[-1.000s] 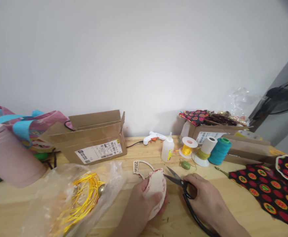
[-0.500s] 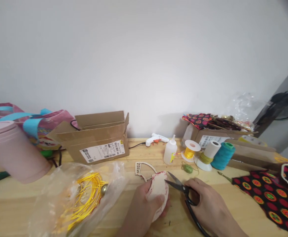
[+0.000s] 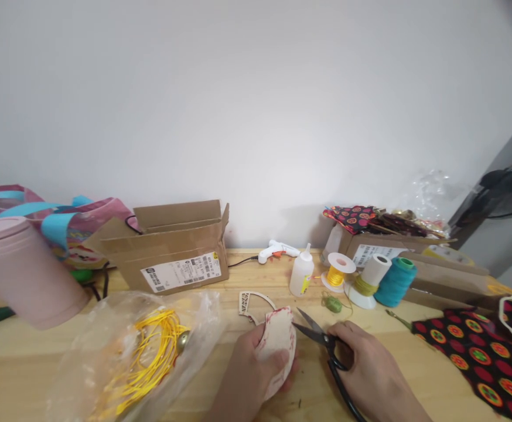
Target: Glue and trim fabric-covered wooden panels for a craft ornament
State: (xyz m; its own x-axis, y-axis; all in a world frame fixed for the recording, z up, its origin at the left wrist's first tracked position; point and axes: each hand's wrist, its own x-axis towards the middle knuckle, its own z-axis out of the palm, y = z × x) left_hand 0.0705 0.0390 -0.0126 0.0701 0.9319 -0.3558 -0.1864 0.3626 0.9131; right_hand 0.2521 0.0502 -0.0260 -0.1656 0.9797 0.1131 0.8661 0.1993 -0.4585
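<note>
A big pink cup stands on the left of the desk, in front of a pink bag with blue straps. Next to the bag is an open brown box with a white label. A clear plastic bag with yellow string in it lies near the front. A white glue gun lies by the wall, behind a small bottle (it has a pointy top). A white spool of yellow thread stands beside the bottle.
</note>
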